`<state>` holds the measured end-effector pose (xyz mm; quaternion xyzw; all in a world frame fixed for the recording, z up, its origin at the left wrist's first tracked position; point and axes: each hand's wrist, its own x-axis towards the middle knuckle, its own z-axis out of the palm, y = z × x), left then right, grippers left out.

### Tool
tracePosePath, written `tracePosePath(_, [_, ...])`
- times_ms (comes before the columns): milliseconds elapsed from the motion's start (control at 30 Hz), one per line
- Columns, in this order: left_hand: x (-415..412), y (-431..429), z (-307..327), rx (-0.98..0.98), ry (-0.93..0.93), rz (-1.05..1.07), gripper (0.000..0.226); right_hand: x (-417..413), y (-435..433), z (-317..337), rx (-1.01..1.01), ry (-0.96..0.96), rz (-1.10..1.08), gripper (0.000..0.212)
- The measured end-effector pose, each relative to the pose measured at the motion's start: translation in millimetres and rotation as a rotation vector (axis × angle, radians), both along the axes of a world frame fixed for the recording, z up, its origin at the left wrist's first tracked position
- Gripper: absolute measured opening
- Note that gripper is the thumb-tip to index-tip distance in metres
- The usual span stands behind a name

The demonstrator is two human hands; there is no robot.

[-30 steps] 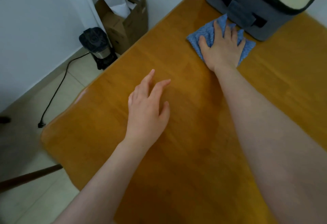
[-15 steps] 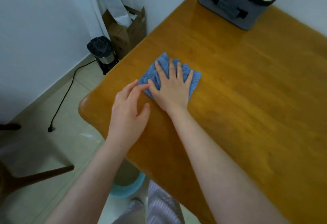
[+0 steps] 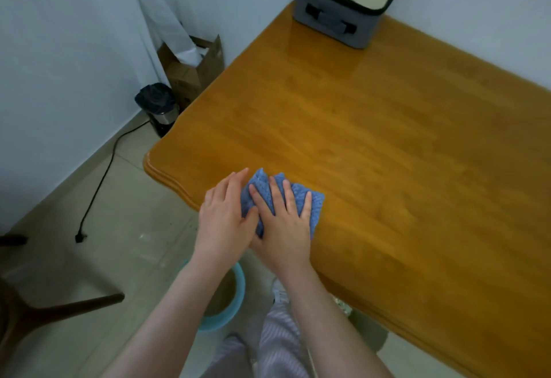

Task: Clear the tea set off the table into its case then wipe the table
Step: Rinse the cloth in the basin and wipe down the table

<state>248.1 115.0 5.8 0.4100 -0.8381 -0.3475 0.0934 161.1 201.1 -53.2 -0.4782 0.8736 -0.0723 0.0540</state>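
A folded blue cloth (image 3: pixel 316 201) lies at the near edge of the wooden table (image 3: pixel 372 127). My right hand (image 3: pixel 283 222) presses flat on it with straight, spread fingers. My left hand (image 3: pixel 223 219) rests beside it on the cloth's left side, fingers straight, thumb against the cloth. The grey tea set case (image 3: pixel 348 2), its cream lid closed, stands at the table's far corner by the wall.
On the floor left of the table are a black bin (image 3: pixel 158 106), a cardboard box (image 3: pixel 193 70) with white rolls, and a black cable (image 3: pixel 98 186). A blue basin (image 3: pixel 229 300) sits under the near edge. A dark chair leg (image 3: pixel 65 309) is at lower left.
My right hand has dragged the cloth from beside the case across the table to its near edge. My left hand has come back with it and now touches the cloth.
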Motion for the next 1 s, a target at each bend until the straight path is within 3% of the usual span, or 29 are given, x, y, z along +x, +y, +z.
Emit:
tracePosePath(167, [-22.1,15.3,2.2,-0.028,0.011,-0.034,0.066,-35.5,30.8,1.9,-0.014,-0.002,-0.183,0.063])
tracePosePath(400, [-69.4,21.7,0.8,-0.049,-0.017,-0.057,0.062,-127.1,9.9,0.8,0.022,0.002,-0.342,0.066])
tracePosePath(767, [-172.3,-4.0,-7.5,-0.059,-0.073,-0.068,0.061,-327.3,-68.5,-0.2,0.079,0.010,-0.447,0.067])
tracePosePath(1000, [-237.3,-18.5,-13.3,-0.073,-0.005,-0.003,0.059,-446.3,-105.7,-0.5,0.047,0.028,-0.480,0.067])
